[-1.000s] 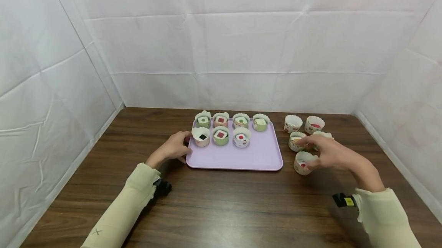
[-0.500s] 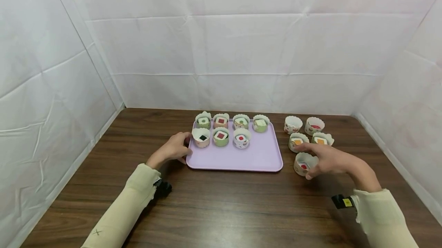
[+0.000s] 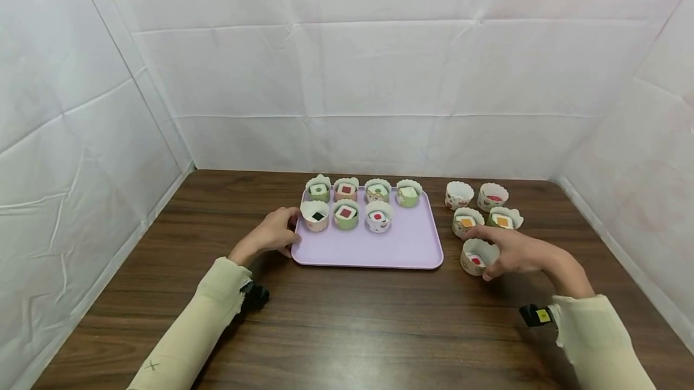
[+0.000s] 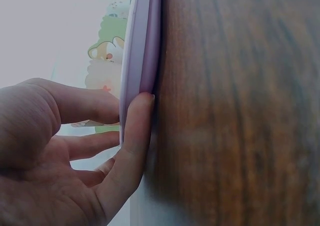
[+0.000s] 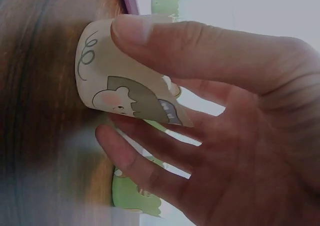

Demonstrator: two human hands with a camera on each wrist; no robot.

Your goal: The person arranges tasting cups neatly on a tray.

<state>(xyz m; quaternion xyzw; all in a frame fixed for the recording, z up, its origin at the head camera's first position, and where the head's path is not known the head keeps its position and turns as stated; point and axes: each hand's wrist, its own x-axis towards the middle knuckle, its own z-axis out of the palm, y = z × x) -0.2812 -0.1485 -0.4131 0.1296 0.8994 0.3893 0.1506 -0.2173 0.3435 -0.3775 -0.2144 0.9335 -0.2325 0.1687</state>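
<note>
Left hand point(image 3: 267, 233) on tray point(image 3: 358, 252), right hand point(image 3: 520, 250) on paper cup point(image 3: 469, 263)

At left, one grip pinches the lilac tray's left rim, fingers bent. Seven patterned cups point(image 3: 347, 224) stand on the tray, four behind three, holding white pieces point(image 3: 377, 217) with green, dark red, black or red marks. Right of the tray, the other grip curves thumb and fingers around the paper cup, a red-marked piece point(image 3: 476, 260) inside; two neighbouring cups point(image 3: 462, 231) on the counter point(image 3: 347, 323) hold orange-marked pieces point(image 3: 503, 222).

Right of the tray point(image 3: 368, 251), the right hand point(image 3: 517, 251) sits lower.
The farther orange-centred cup point(image 3: 503, 220) now shows its top.
</note>
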